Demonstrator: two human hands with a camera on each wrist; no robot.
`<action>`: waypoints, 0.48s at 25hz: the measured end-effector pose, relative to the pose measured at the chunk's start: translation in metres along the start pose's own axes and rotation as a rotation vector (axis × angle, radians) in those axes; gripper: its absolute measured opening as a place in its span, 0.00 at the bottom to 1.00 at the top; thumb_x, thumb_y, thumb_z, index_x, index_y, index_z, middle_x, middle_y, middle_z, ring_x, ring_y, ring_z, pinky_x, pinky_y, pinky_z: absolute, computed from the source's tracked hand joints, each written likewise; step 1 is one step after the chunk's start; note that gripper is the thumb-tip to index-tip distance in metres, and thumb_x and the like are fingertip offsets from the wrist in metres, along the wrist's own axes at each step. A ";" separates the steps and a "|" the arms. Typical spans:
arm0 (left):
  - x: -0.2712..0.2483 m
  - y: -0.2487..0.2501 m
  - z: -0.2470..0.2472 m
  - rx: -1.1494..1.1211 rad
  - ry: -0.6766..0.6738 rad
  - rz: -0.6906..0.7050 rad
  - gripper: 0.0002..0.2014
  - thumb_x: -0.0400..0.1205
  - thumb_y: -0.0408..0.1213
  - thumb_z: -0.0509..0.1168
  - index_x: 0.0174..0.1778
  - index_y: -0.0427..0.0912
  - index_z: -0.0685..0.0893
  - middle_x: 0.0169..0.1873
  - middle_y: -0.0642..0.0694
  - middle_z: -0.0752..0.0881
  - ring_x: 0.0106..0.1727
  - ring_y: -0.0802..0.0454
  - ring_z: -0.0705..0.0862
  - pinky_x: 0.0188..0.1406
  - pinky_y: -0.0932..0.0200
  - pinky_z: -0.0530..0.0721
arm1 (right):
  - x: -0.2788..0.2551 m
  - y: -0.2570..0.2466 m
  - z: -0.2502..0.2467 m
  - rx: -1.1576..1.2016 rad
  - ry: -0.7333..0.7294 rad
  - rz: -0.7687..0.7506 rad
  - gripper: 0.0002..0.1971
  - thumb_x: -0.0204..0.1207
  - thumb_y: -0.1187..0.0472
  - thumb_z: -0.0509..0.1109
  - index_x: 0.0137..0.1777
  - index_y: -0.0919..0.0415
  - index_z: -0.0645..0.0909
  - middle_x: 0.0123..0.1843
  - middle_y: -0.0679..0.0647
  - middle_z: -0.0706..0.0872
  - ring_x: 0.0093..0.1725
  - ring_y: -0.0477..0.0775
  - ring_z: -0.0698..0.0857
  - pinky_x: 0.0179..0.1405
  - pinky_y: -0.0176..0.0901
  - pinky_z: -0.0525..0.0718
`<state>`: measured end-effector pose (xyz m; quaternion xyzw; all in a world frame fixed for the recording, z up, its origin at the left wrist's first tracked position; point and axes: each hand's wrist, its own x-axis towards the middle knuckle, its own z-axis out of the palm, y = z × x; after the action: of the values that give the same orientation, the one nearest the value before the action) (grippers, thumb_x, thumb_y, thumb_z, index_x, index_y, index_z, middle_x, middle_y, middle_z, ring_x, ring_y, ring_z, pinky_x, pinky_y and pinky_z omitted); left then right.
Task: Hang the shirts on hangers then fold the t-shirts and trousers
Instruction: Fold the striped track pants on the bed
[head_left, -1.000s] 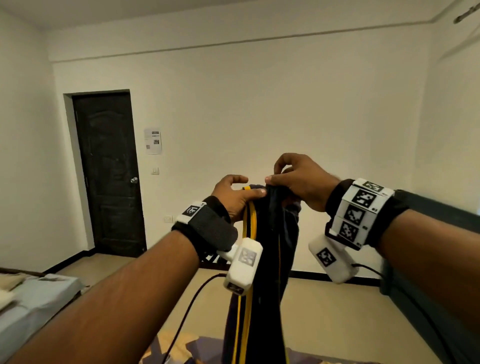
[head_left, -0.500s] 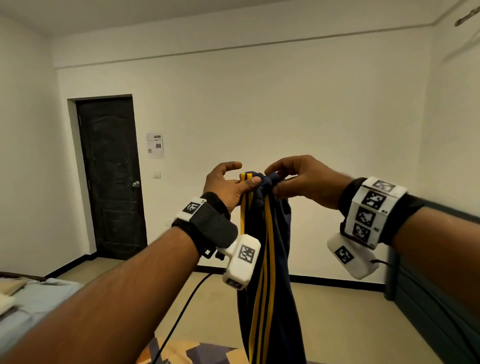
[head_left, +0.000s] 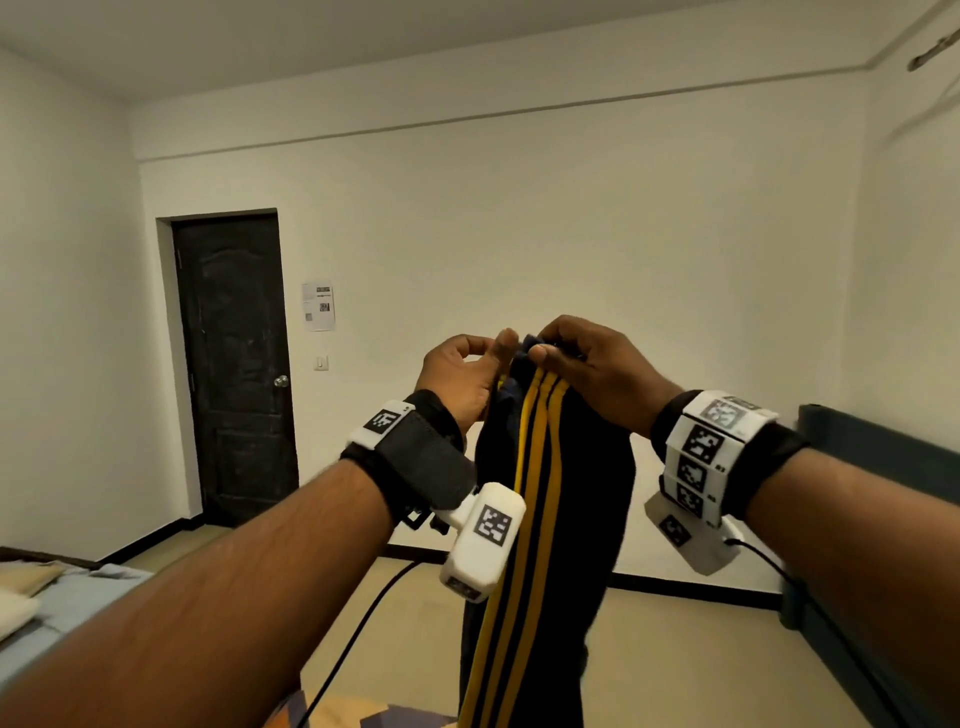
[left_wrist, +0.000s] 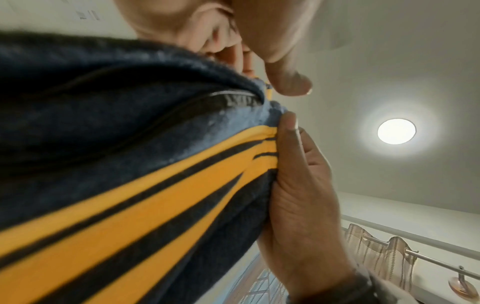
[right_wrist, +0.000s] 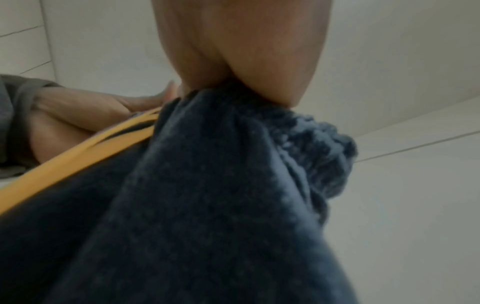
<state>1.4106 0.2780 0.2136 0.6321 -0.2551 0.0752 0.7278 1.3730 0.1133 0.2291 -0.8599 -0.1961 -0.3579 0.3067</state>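
Observation:
Dark navy trousers (head_left: 566, 499) with three yellow side stripes hang in the air in front of me, lower part out of frame. My left hand (head_left: 480, 358) pinches their top edge from the left, thumb up against the cloth. My right hand (head_left: 569, 353) grips the bunched top from the right, thumb on the stripe ends. The two hands nearly touch. In the left wrist view the trousers (left_wrist: 135, 164) fill the frame and the right hand (left_wrist: 296, 185) presses on the stripes. In the right wrist view the right hand (right_wrist: 233, 53) pinches gathered navy cloth (right_wrist: 207, 185).
A dark door (head_left: 234, 364) stands shut at the back left. A bed (head_left: 57, 597) with folded cloth lies at the lower left. A dark green piece of furniture (head_left: 883, 457) stands at the right. A black cable (head_left: 358, 634) hangs below my left wrist.
The trousers have turned so the yellow stripes face me and now hang wider. My hands have closed in on each other at the top edge.

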 end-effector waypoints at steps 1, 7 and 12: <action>-0.002 0.000 0.003 -0.023 -0.047 -0.009 0.32 0.59 0.57 0.78 0.52 0.41 0.81 0.46 0.35 0.89 0.47 0.38 0.89 0.49 0.43 0.87 | 0.000 0.001 -0.005 -0.007 -0.008 0.001 0.05 0.80 0.52 0.70 0.44 0.52 0.81 0.37 0.47 0.83 0.34 0.37 0.77 0.35 0.29 0.74; -0.016 0.006 0.010 0.072 -0.169 0.100 0.32 0.60 0.32 0.79 0.59 0.49 0.76 0.49 0.31 0.87 0.50 0.34 0.88 0.52 0.37 0.87 | -0.014 0.000 -0.037 0.391 -0.153 0.168 0.17 0.73 0.47 0.72 0.49 0.57 0.72 0.30 0.57 0.83 0.25 0.51 0.76 0.23 0.40 0.72; -0.036 0.008 -0.004 0.423 -0.373 0.434 0.23 0.70 0.22 0.67 0.59 0.48 0.82 0.51 0.46 0.85 0.54 0.54 0.85 0.55 0.55 0.84 | -0.036 -0.003 -0.068 -0.098 -0.621 0.188 0.21 0.69 0.56 0.80 0.56 0.49 0.72 0.39 0.49 0.90 0.35 0.52 0.88 0.30 0.49 0.86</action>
<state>1.3776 0.2912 0.2040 0.7027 -0.4908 0.1627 0.4887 1.3132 0.0655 0.2416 -0.9560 -0.1827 -0.0578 0.2222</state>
